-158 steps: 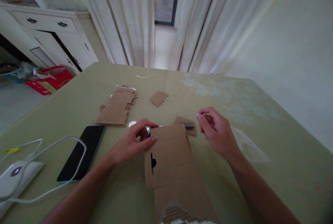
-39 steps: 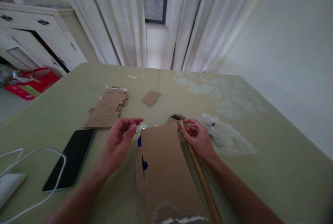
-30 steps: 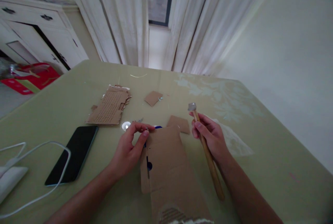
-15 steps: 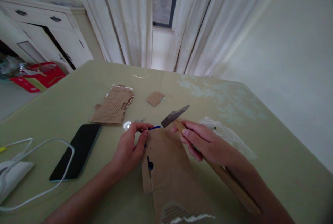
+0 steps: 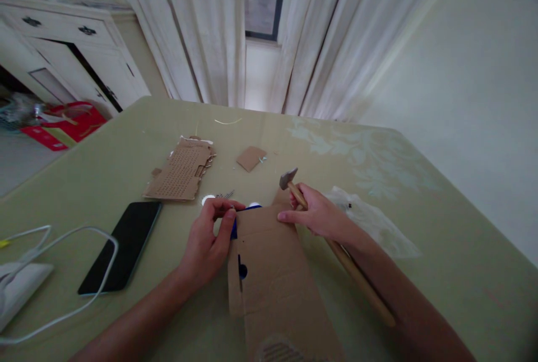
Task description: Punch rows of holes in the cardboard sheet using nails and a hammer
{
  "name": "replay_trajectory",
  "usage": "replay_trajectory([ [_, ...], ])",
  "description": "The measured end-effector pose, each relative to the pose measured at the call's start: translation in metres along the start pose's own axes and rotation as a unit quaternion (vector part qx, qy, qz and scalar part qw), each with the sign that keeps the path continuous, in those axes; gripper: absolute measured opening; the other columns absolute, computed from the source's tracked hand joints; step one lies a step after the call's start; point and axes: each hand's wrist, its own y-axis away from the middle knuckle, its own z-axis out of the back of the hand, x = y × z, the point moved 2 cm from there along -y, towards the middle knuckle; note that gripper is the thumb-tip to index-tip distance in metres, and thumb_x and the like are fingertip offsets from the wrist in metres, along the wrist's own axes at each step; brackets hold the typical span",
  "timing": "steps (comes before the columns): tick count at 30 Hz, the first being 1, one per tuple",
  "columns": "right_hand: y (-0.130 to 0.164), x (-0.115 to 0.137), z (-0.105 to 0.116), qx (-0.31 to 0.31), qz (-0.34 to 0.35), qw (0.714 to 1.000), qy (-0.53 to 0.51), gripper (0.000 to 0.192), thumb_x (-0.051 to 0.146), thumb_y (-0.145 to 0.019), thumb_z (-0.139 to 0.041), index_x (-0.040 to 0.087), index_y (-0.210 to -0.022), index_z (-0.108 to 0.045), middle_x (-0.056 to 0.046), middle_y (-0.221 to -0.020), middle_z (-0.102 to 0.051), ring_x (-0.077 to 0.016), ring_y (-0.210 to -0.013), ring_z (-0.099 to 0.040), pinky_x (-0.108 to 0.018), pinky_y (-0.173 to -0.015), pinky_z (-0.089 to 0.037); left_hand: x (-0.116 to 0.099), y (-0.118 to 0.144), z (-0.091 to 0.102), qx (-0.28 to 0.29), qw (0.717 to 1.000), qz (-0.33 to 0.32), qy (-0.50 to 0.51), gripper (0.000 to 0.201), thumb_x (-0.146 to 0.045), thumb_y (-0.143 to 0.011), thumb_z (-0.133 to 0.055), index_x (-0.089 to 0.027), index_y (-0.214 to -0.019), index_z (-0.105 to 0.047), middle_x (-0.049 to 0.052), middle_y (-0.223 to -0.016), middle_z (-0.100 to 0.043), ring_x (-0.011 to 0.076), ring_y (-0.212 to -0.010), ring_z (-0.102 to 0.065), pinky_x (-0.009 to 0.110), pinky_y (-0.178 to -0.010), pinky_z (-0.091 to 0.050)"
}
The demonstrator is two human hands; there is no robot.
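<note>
My right hand (image 5: 321, 218) grips a small hammer (image 5: 290, 181) near its metal head, the wooden handle running back along my forearm. The hand rests at the far right corner of a folded cardboard piece (image 5: 273, 272) lying on the table in front of me. My left hand (image 5: 210, 236) pinches a small thin object at the cardboard's far left corner, next to a blue part (image 5: 234, 229) sticking out from under it. A dark slot with a blue spot shows on the cardboard's left flap.
A black phone (image 5: 121, 244) and white cables (image 5: 63, 250) lie at left on the green table (image 5: 126, 166). A perforated cardboard sheet (image 5: 180, 170), a small cardboard square (image 5: 251, 157), loose nails (image 5: 225, 195) and a clear plastic bag (image 5: 374, 222) lie beyond. White cabinet and curtains stand behind.
My right hand picked the hammer up off the table, swung it over the cardboard, then lowered onto the cardboard's far right corner. My left hand stayed pinching at the far left corner.
</note>
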Motion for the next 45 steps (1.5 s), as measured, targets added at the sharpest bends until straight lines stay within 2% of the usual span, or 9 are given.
replay_trajectory([
  [3,-0.006,0.0,-0.006,-0.001,0.021,0.998,-0.054,0.047,0.051,-0.076,-0.091,0.023,-0.094,-0.056,0.001,-0.088,-0.062,-0.02,-0.08,-0.058,-0.032,-0.07,-0.045,0.001,0.002,-0.001,-0.006,1.0,0.012,0.011,0.021,-0.041,-0.112,-0.054,-0.023,-0.115,-0.063,0.008,-0.112,-0.075,0.0213,-0.095,-0.069,0.037,-0.087,-0.055],
  [6,-0.008,0.001,-0.008,-0.008,0.012,0.994,-0.105,0.051,0.048,-0.073,-0.093,0.024,-0.094,-0.054,0.004,-0.083,-0.058,-0.0157,-0.068,-0.053,-0.028,-0.059,-0.04,0.0,0.002,-0.001,-0.014,0.999,0.021,0.025,0.021,-0.042,-0.112,-0.054,-0.023,-0.115,-0.063,0.009,-0.114,-0.075,0.0214,-0.099,-0.069,0.036,-0.087,-0.055],
  [11,-0.007,-0.001,-0.009,0.038,-0.005,0.983,-0.178,0.052,0.049,-0.075,-0.092,0.025,-0.095,-0.051,0.007,-0.077,-0.053,-0.0092,-0.051,-0.041,-0.024,-0.044,-0.029,-0.001,-0.001,-0.002,-0.021,0.997,0.046,0.063,0.021,-0.043,-0.112,-0.053,-0.023,-0.113,-0.06,0.008,-0.113,-0.076,0.0217,-0.102,-0.07,0.036,-0.088,-0.057],
  [18,-0.007,0.0,-0.01,0.056,-0.016,0.984,-0.17,0.05,0.046,-0.074,-0.092,0.024,-0.093,-0.052,0.007,-0.076,-0.051,-0.0091,-0.051,-0.042,-0.023,-0.04,-0.03,0.005,-0.003,-0.002,-0.027,0.989,0.071,0.125,0.026,-0.048,-0.112,-0.054,-0.022,-0.113,-0.06,0.008,-0.116,-0.073,0.0218,-0.105,-0.071,0.039,-0.092,-0.059],
  [24,-0.007,0.0,-0.013,0.074,-0.02,0.98,-0.185,0.051,0.048,-0.073,-0.093,0.023,-0.097,-0.057,0.005,-0.078,-0.056,-0.011,-0.056,-0.045,-0.024,-0.045,-0.03,0.006,-0.004,-0.002,-0.03,0.989,0.066,0.128,0.025,-0.047,-0.112,-0.055,-0.023,-0.113,-0.06,0.007,-0.11,-0.073,0.0216,-0.102,-0.071,0.039,-0.091,-0.06],
  [31,-0.01,-0.004,-0.014,0.081,-0.008,0.981,-0.175,0.054,0.05,-0.07,-0.095,0.022,-0.097,-0.057,0.002,-0.086,-0.06,-0.0144,-0.068,-0.052,-0.025,-0.054,-0.037,0.0,-0.005,0.003,-0.072,0.992,0.026,0.101,0.019,-0.041,-0.11,-0.059,-0.023,-0.109,-0.063,0.006,-0.107,-0.073,0.0198,-0.094,-0.069,0.034,-0.084,-0.057],
  [36,-0.009,-0.003,-0.013,0.055,0.006,0.987,-0.148,0.05,0.049,-0.071,-0.094,0.022,-0.094,-0.059,0.001,-0.089,-0.061,-0.0187,-0.079,-0.057,-0.028,-0.066,-0.043,-0.001,-0.005,0.004,-0.05,0.994,0.001,0.096,0.014,-0.036,-0.109,-0.06,-0.023,-0.106,-0.064,0.005,-0.101,-0.071,0.0195,-0.094,-0.068,0.033,-0.086,-0.055],
  [40,-0.01,-0.003,-0.014,0.051,0.006,0.988,-0.144,0.049,0.047,-0.072,-0.093,0.022,-0.096,-0.059,0.002,-0.086,-0.06,-0.0184,-0.077,-0.056,-0.028,-0.065,-0.043,0.0,-0.005,0.004,-0.033,0.995,0.01,0.091,0.014,-0.035,-0.108,-0.06,-0.022,-0.105,-0.063,0.005,-0.096,-0.072,0.0194,-0.09,-0.069,0.033,-0.084,-0.055],
  [45,-0.009,-0.002,-0.014,0.046,0.002,0.987,-0.155,0.048,0.046,-0.072,-0.093,0.022,-0.096,-0.058,0.002,-0.084,-0.059,-0.0182,-0.075,-0.056,-0.028,-0.063,-0.043,-0.005,-0.008,0.007,-0.051,0.994,0.019,0.094,0.015,-0.036,-0.106,-0.062,-0.022,-0.103,-0.063,0.004,-0.094,-0.074,0.0184,-0.084,-0.071,0.031,-0.078,-0.057],
])
